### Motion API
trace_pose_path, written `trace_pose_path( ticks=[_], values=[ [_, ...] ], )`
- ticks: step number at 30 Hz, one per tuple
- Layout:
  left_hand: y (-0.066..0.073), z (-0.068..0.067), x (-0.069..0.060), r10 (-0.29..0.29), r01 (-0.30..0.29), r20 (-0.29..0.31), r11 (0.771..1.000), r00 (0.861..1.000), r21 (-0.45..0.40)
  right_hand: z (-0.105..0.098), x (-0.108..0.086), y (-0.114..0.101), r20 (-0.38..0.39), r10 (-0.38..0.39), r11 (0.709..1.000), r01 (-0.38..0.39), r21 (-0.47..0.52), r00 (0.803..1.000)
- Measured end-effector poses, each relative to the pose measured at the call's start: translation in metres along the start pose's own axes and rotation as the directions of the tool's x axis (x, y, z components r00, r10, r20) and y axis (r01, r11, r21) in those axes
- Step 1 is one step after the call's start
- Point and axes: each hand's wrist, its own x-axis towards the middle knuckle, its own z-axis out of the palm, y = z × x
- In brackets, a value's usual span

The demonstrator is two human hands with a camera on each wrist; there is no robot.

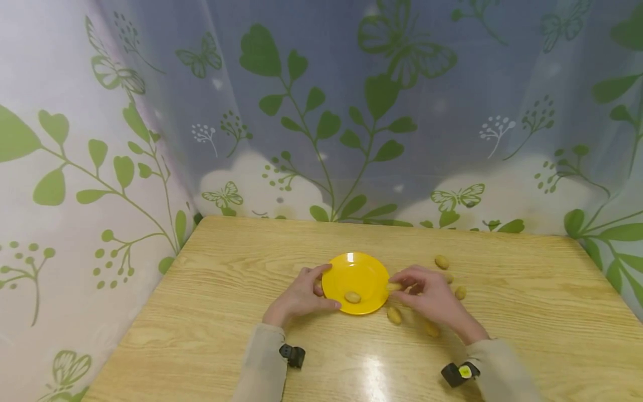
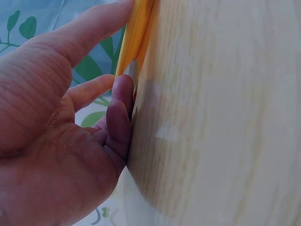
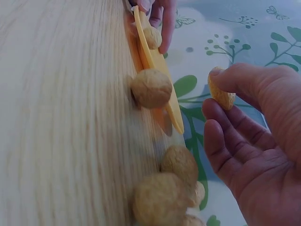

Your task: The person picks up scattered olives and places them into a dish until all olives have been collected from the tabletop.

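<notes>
My left hand (image 1: 303, 296) holds a shallow yellow plate (image 1: 369, 273) by its left rim. In the left wrist view, the thumb of this hand (image 2: 51, 132) reaches the plate's edge (image 2: 134, 42), and some fingers are bent against the table under the rim. One walnut (image 1: 353, 297) lies in the plate near its front side. At the plate's right rim, my right hand (image 1: 427, 293) pinches another walnut (image 3: 221, 89) between thumb and fingertips, above the table. Just right of the plate lies a loose walnut (image 1: 394, 315).
More walnuts lie on the wooden table (image 1: 201, 335) around the right hand: one behind it (image 1: 442, 262), one beside the wrist (image 1: 460, 292) and one in front (image 1: 432, 329). A leaf-patterned curtain (image 1: 321, 111) stands along the table's back and left.
</notes>
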Motion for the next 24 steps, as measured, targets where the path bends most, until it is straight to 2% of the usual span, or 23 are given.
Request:
trace_pose_path(
  ticks=[9, 24],
  values=[
    [0.001, 0.0, 0.001, 0.007, -0.007, -0.001, 1.0, 1.0, 0.013, 0.009, 0.008, -0.005, 0.041, 0.036, 0.999, -0.037, 0.035, 0.999],
    [0.001, 0.0, 0.0, -0.001, 0.001, -0.002, 1.0, 1.0, 0.019, 0.026, 0.027, -0.009, 0.067, 0.032, 0.999, -0.034, 0.03, 0.997]
  ],
)
